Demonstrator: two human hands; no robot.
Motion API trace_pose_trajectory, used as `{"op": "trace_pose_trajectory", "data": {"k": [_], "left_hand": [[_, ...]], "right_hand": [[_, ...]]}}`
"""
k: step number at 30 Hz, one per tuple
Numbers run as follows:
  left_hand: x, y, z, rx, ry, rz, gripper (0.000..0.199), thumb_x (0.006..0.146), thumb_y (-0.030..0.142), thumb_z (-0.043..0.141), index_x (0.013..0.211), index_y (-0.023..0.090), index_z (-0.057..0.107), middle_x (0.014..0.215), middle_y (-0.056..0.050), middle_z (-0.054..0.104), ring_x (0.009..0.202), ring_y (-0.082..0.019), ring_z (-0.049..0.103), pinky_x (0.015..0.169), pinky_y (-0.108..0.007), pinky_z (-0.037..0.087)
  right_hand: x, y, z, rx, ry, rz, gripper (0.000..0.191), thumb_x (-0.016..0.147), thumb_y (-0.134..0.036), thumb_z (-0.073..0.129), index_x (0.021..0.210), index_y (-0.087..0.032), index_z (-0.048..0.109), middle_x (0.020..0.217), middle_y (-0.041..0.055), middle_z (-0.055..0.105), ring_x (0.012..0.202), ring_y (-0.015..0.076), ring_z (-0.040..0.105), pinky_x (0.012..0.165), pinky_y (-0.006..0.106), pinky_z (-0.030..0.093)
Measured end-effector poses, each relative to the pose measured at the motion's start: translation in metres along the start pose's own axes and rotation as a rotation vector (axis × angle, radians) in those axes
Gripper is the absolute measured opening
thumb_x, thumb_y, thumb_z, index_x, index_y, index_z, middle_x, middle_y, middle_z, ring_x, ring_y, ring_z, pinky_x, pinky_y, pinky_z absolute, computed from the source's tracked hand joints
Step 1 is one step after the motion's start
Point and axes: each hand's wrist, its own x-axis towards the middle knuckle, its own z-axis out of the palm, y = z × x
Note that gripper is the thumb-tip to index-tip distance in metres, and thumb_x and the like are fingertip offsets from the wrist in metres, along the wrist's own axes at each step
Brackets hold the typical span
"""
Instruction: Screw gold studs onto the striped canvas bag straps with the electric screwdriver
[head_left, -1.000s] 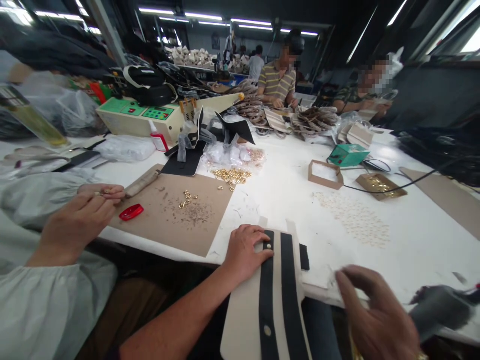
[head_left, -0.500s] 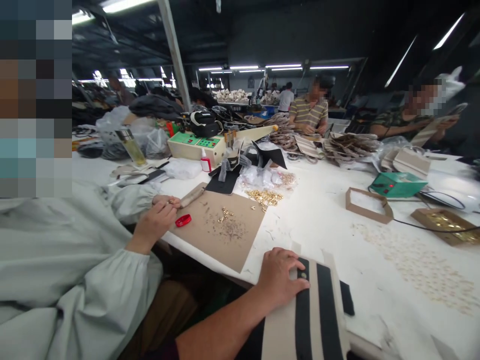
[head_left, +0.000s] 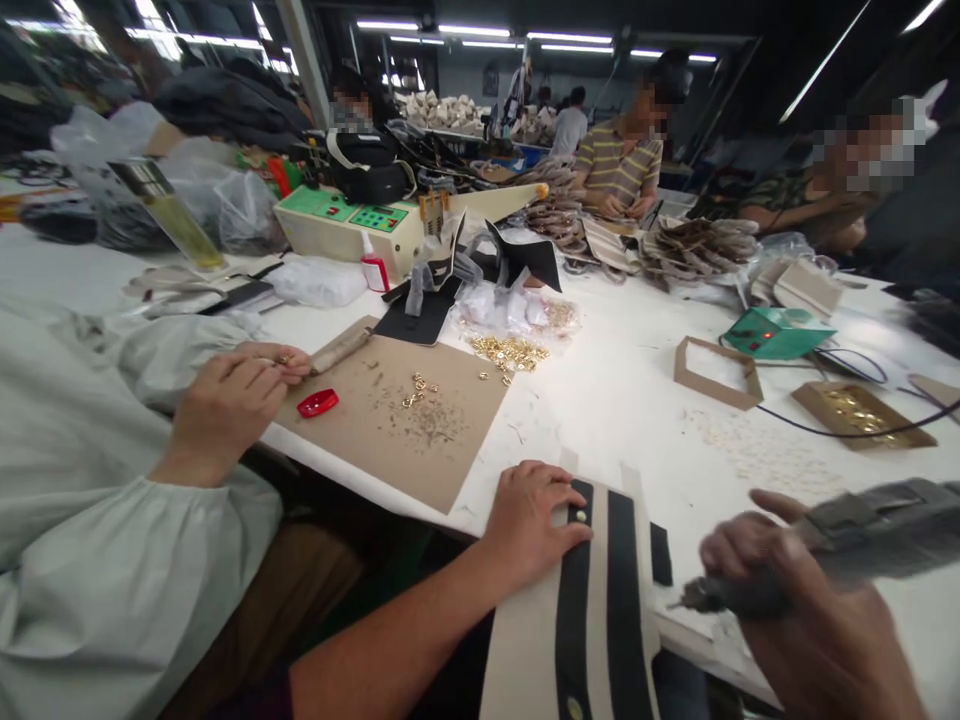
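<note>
My left hand (head_left: pixel 532 525) lies on the upper left part of a beige panel (head_left: pixel 521 640) with black stripes, thumb and fingers spread around a small round metal stud (head_left: pixel 581 516) on the left stripe. A second stud (head_left: pixel 574 708) shows low on that stripe. The panel overhangs the table's front edge. To its right my right hand (head_left: pixel 810 600) is wrapped round a dark grey power tool (head_left: pixel 862 540), its thin tip pointing left toward the panel, apart from it. The tool and hand are somewhat blurred.
At left a co-worker's hands (head_left: pixel 232 400) hold a small piece over a brown board (head_left: pixel 450 460) with a red ring-shaped object (head_left: pixel 318 403) and gold pieces. Gold fittings (head_left: pixel 510 353) lie behind. Right are an open carton (head_left: pixel 718 372), a green box (head_left: pixel 780 333) and a box of gold parts (head_left: pixel 862 415).
My right hand has come into view at the right with the power tool. My left hand stays on the panel. The view has shifted, so the scene sits further left and higher.
</note>
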Motion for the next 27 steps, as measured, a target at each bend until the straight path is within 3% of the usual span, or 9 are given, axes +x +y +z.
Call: {"op": "trace_pose_trajectory", "data": {"k": [4, 7, 13, 21, 27], "left_hand": [[0.0, 0.0, 0.002, -0.005, 0.002, -0.008, 0.029, 0.074, 0.046, 0.083, 0.101, 0.035, 0.077, 0.13, 0.005, 0.069, 0.129, -0.02, 0.055, 0.112, -0.045, 0.039], [0.001, -0.001, 0.002, 0.002, -0.009, -0.011, 0.03, 0.074, 0.047, 0.083, 0.101, 0.037, 0.076, 0.131, 0.008, 0.068, 0.13, -0.019, 0.055, 0.113, -0.044, 0.038], [0.002, 0.001, 0.0, 0.01, -0.036, -0.012, 0.03, 0.077, 0.049, 0.081, 0.105, 0.04, 0.075, 0.133, 0.01, 0.066, 0.132, -0.019, 0.053, 0.113, -0.044, 0.038], [0.002, 0.001, -0.001, 0.004, -0.043, 0.005, 0.031, 0.078, 0.047, 0.08, 0.108, 0.038, 0.076, 0.134, 0.005, 0.067, 0.132, -0.02, 0.053, 0.112, -0.045, 0.038], [0.002, 0.002, -0.002, -0.006, -0.056, -0.005, 0.029, 0.079, 0.045, 0.079, 0.108, 0.039, 0.075, 0.134, 0.008, 0.066, 0.133, -0.019, 0.052, 0.113, -0.045, 0.037]], "right_hand": [[0.019, 0.014, 0.062, 0.196, -0.047, -0.044, 0.026, 0.085, -0.035, 0.079, 0.083, -0.019, 0.058, 0.064, -0.0048, 0.044, 0.057, 0.0092, 0.048, 0.054, 0.025, 0.044], [0.024, 0.023, 0.083, 0.15, -0.152, -0.069, 0.021, 0.088, -0.033, 0.077, 0.086, -0.019, 0.06, 0.064, -0.0035, 0.05, 0.058, 0.0113, 0.053, 0.055, 0.027, 0.046], [0.027, 0.037, 0.078, 0.069, -0.188, -0.071, 0.021, 0.089, -0.033, 0.077, 0.095, -0.019, 0.062, 0.066, -0.0029, 0.055, 0.058, 0.0128, 0.058, 0.057, 0.029, 0.049], [0.029, 0.045, 0.076, 0.017, -0.176, -0.097, 0.022, 0.089, -0.034, 0.077, 0.093, -0.019, 0.061, 0.063, -0.0032, 0.056, 0.057, 0.0129, 0.057, 0.059, 0.03, 0.051], [0.031, 0.051, 0.073, 0.027, -0.198, -0.153, 0.02, 0.089, -0.029, 0.076, 0.086, -0.018, 0.06, 0.063, -0.0029, 0.055, 0.054, 0.0126, 0.056, 0.055, 0.03, 0.05]]}}
